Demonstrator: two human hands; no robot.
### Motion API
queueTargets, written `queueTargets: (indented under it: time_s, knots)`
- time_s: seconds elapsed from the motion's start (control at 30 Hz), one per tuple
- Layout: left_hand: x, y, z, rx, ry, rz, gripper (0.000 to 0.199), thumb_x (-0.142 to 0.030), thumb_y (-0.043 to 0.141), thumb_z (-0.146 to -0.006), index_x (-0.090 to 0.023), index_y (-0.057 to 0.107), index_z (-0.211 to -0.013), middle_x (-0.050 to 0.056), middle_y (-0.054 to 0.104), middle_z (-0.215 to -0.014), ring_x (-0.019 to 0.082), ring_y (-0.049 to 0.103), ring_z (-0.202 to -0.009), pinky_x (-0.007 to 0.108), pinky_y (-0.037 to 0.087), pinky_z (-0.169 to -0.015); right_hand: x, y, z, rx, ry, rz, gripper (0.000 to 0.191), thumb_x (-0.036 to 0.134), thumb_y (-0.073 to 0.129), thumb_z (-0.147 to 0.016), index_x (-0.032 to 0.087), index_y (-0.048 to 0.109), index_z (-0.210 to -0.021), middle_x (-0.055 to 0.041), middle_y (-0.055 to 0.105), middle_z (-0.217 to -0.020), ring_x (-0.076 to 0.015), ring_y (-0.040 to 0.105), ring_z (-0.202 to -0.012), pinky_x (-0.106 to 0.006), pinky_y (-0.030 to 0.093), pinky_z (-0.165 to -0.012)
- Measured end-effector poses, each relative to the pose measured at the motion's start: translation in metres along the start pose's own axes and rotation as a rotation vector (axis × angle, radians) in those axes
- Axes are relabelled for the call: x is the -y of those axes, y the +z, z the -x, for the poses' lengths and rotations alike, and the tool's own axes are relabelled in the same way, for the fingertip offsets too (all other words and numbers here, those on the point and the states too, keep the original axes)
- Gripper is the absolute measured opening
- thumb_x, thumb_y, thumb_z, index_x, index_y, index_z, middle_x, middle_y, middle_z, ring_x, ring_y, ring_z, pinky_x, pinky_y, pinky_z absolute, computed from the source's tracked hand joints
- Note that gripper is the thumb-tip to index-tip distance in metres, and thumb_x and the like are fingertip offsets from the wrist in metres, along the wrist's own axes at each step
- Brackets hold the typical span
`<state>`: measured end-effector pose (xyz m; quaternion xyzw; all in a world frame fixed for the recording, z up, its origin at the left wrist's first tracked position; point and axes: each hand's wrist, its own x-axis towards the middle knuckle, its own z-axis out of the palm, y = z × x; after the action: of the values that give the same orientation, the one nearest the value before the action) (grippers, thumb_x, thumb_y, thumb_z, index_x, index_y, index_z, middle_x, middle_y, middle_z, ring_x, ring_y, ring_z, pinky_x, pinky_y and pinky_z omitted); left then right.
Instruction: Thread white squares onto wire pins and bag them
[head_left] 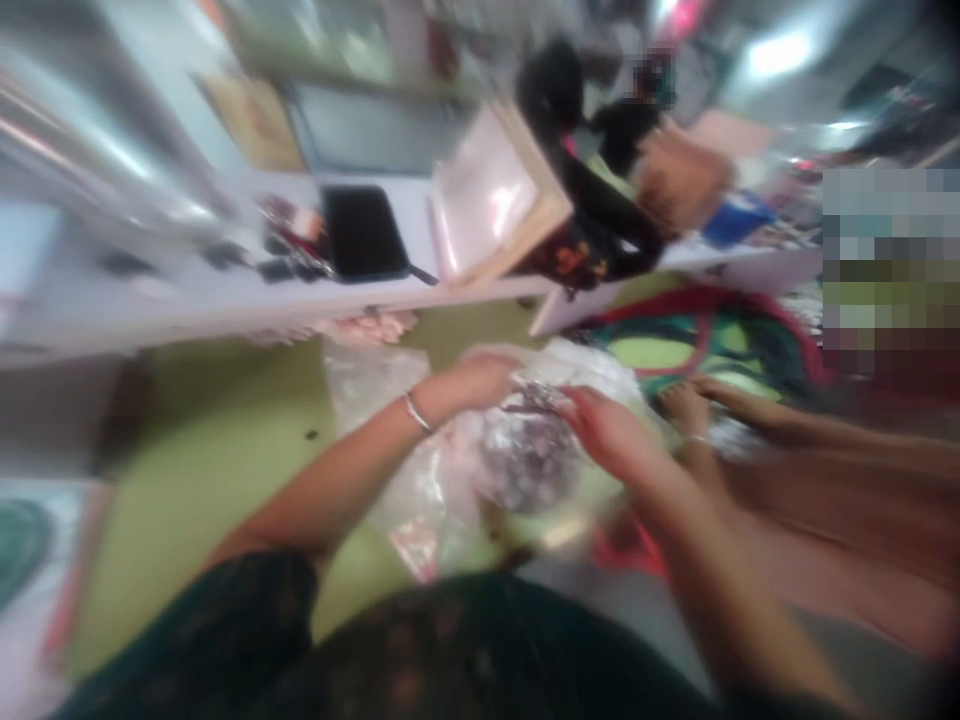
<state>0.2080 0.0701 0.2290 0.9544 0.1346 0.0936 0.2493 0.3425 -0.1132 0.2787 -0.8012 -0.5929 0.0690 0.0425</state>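
A clear plastic bag filled with small greyish-purple pieces hangs or rests in front of me; blur hides what the pieces are. My left hand, with a silver bangle at the wrist, is closed at the left side of the bag's gathered top. From the right, my right hand pinches the same bunched plastic. Under and left of my forearm lies another clear plastic bag with a red-and-white printed corner.
A white shelf runs ahead, bearing a black tablet-like object and a plastic-covered book or box. At the right, another person's hands are close to mine, beside a green and red bundle.
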Motion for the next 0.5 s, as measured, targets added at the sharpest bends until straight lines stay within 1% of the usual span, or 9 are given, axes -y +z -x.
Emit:
queueTargets:
  time_s: [0.07, 0.13, 0.2, 0.27, 0.3, 0.37, 0.4, 0.43, 0.5]
  knots:
    - [0.001, -0.014, 0.006, 0.048, 0.066, -0.006, 0.034, -0.028, 0.038, -0.092, -0.016, 0.069, -0.099, 0.009, 0.071, -0.103, 0.022, 0.064, -0.095, 0.031, 0.045, -0.084, -0.011, -0.003, 0.011, -0.072, -0.107, -0.057, 0.043, 0.040, 0.037, -0.097, 0.017, 0.056, -0.128, -0.0119, 0.069, -0.113, -0.0244, 0.064, -0.100, -0.034, 0.047, -0.083]
    - [-0.003, -0.031, 0.013, 0.062, 0.081, 0.018, 0.039, -0.031, 0.034, -0.096, -0.016, 0.070, -0.093, 0.008, 0.071, -0.094, 0.020, 0.064, -0.086, 0.030, 0.046, -0.080, -0.016, -0.008, 0.018, 0.026, -0.228, -0.057, 0.037, 0.044, 0.047, -0.092, 0.020, 0.065, -0.113, -0.0079, 0.073, -0.093, -0.0218, 0.066, -0.082, -0.030, 0.047, -0.070]
    - [-0.007, -0.048, 0.024, 0.088, 0.091, 0.082, 0.043, -0.037, 0.033, -0.097, -0.017, 0.071, -0.093, 0.007, 0.072, -0.090, 0.018, 0.065, -0.079, 0.030, 0.047, -0.076, -0.017, -0.015, 0.021, 0.138, -0.361, -0.033, 0.027, 0.041, 0.052, -0.090, 0.022, 0.071, -0.091, -0.0040, 0.071, -0.075, -0.0176, 0.064, -0.067, -0.026, 0.043, -0.060]
    - [-0.009, -0.061, 0.042, 0.047, 0.138, 0.160, 0.040, -0.040, 0.037, -0.097, -0.018, 0.070, -0.101, 0.007, 0.072, -0.095, 0.018, 0.066, -0.083, 0.030, 0.048, -0.079, -0.019, -0.022, 0.022, 0.131, -0.504, -0.026, 0.027, 0.033, 0.048, -0.093, 0.023, 0.070, -0.080, -0.0017, 0.068, -0.067, -0.0144, 0.061, -0.061, -0.025, 0.040, -0.057]
    - [-0.007, -0.065, 0.052, -0.043, 0.151, 0.178, 0.036, -0.040, 0.042, -0.096, -0.019, 0.068, -0.107, 0.008, 0.072, -0.102, 0.019, 0.066, -0.091, 0.032, 0.048, -0.084, -0.021, -0.025, 0.023, 0.088, -0.571, -0.025, 0.028, 0.029, 0.046, -0.094, 0.024, 0.070, -0.079, -0.0012, 0.066, -0.066, -0.0136, 0.059, -0.060, -0.024, 0.040, -0.057]
    - [0.000, -0.059, 0.077, -0.340, 0.080, 0.136, 0.039, -0.040, 0.056, -0.089, -0.019, 0.062, -0.121, 0.012, 0.065, -0.121, 0.025, 0.059, -0.113, 0.038, 0.043, -0.099, -0.028, -0.029, 0.024, -0.053, -0.651, 0.000, 0.027, 0.024, 0.047, -0.093, 0.023, 0.070, -0.079, -0.0027, 0.065, -0.069, -0.0149, 0.059, -0.065, -0.026, 0.041, -0.058]
    - [0.006, -0.049, 0.090, -0.504, -0.031, 0.075, 0.053, -0.041, 0.065, -0.082, -0.020, 0.056, -0.130, 0.014, 0.057, -0.134, 0.029, 0.050, -0.125, 0.044, 0.037, -0.106, -0.034, -0.028, 0.024, -0.155, -0.663, 0.018, 0.025, 0.023, 0.049, -0.092, 0.023, 0.070, -0.079, -0.0047, 0.065, -0.075, -0.0172, 0.060, -0.071, -0.028, 0.044, -0.062]
    - [0.013, -0.035, 0.104, -0.604, -0.156, 0.010, 0.075, -0.043, 0.075, -0.071, -0.019, 0.049, -0.136, 0.016, 0.045, -0.145, 0.035, 0.038, -0.135, 0.050, 0.030, -0.110, -0.041, -0.026, 0.024, -0.256, -0.650, 0.035, 0.021, 0.022, 0.053, -0.090, 0.023, 0.071, -0.079, -0.0072, 0.067, -0.084, -0.0210, 0.061, -0.082, -0.032, 0.047, -0.069]
    - [0.028, 0.004, 0.128, -0.707, -0.428, -0.043, 0.100, -0.038, 0.085, -0.055, -0.017, 0.042, -0.142, 0.019, 0.024, -0.156, 0.044, 0.016, -0.142, 0.058, 0.019, -0.113, -0.057, -0.016, 0.019, -0.415, -0.591, 0.059, 0.015, 0.021, 0.060, -0.085, 0.024, 0.071, -0.076, -0.0107, 0.065, -0.108, -0.0318, 0.055, -0.111, -0.045, 0.047, -0.086]
